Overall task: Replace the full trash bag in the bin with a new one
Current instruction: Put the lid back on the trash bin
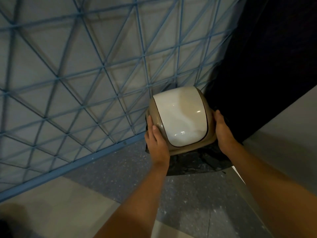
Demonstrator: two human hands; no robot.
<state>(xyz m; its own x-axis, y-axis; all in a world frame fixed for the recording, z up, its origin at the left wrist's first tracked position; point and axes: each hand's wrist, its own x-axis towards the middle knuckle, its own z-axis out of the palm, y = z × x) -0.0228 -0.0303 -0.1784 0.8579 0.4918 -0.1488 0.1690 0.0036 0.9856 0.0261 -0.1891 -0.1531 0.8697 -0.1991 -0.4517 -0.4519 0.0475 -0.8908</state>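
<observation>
While both hands, left hand [157,143] and right hand [223,133], clasp the swing lid [180,117], lifting it off the black trash bag [197,160] likely comes next.

A single head-worn, wide-angle view looks steeply down and forward from above. Both forearms reach away from the lower edge toward a lidded bin [180,117] at close range, with speckled floor [188,194] below and a blue lattice grille [77,74] filling the left.
</observation>
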